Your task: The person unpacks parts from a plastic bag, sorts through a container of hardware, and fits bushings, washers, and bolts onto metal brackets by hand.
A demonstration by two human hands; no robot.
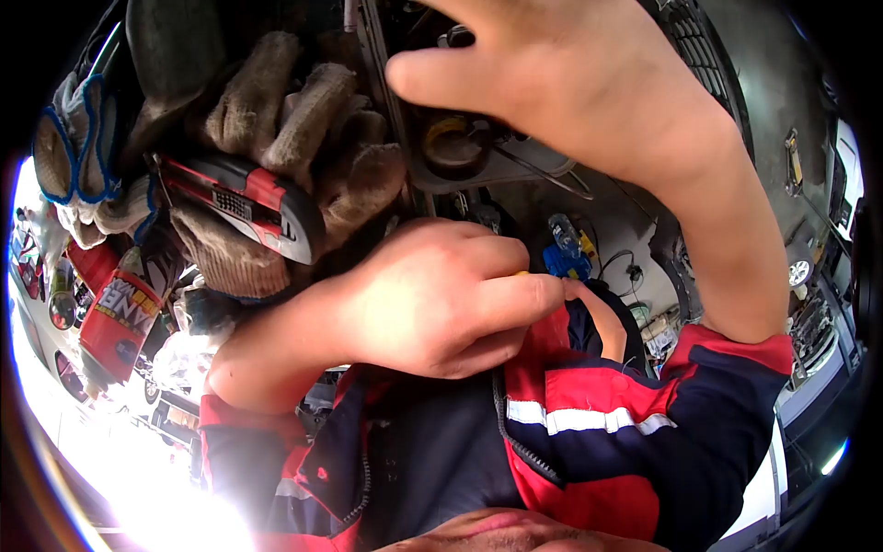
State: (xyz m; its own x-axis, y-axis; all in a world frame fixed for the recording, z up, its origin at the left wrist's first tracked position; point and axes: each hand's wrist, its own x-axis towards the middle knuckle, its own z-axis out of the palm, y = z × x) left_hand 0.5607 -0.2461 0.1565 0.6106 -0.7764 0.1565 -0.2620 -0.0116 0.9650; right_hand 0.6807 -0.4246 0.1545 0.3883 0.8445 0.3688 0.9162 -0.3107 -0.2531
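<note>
Small yellow thing (521,273): poking out of the left hand (441,304), mostly hiding. Showing letters like "ANE" on a red pack (112,348) far left, with other words too small to read. Curling left fingers tight around it, near grubby gloves (230,255). Stretching the right hand (533,69) over a dark tray (437,180), thumb sticking out; cannot tell if holding anything.
</note>
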